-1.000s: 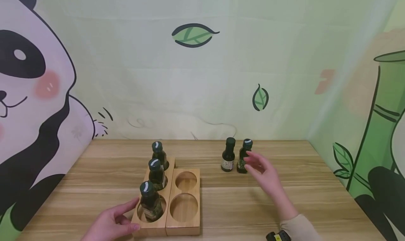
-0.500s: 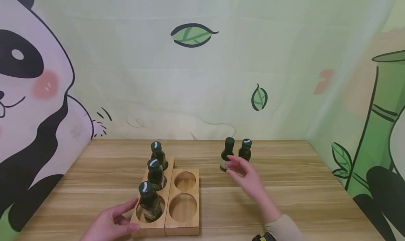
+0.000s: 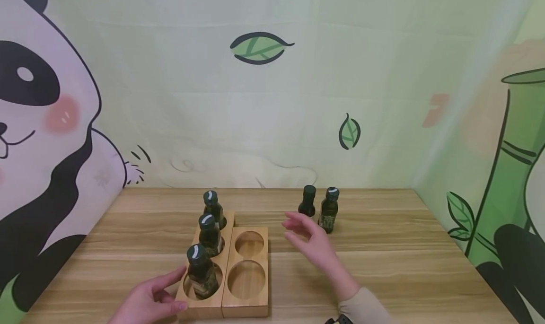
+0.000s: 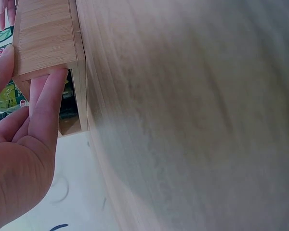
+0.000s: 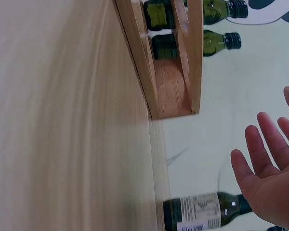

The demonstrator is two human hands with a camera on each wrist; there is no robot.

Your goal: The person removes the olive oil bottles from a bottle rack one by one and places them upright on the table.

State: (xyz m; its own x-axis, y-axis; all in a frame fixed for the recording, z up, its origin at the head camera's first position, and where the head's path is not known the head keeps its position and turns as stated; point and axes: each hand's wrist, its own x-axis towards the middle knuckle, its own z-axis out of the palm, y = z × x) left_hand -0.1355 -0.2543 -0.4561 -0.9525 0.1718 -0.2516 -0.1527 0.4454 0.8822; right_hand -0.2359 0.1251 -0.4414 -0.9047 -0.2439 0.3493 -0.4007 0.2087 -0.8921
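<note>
1. A wood-grained table (image 3: pixel 396 258) is spreading across the lower frame; a pale green backdrop (image 3: pixel 272 111) is rising behind it, showing a printed panda (image 3: pixel 78 73) at left and a bamboo stalk (image 3: pixel 525 116) at right.
2. At lower centre, a wooden rack (image 3: pixel 245 310) is sitting with its long axis running from the bottom edge toward the backdrop.
3. Three dark bottles (image 3: pixel 202 274) are standing along its left row, caps pointing up.
4. Right of centre, a slim-necked bottle (image 3: pixel 307 205) and a round-shouldered bottle (image 3: pixel 328 215) are standing upright on the table.
5. My left hand (image 3: pixel 145 298), lower left, is gripping the rack's near corner between thumb and fingers.
6. My right hand (image 3: pixel 315 243) is partly hiding the slim-necked bottle, fingers spreading loosely around nothing.
7. The rack's smooth, pale wood is showing two round recesses at right; the slim-necked bottle is wearing a pale printed label, the caps looking dark and glossy.
</note>
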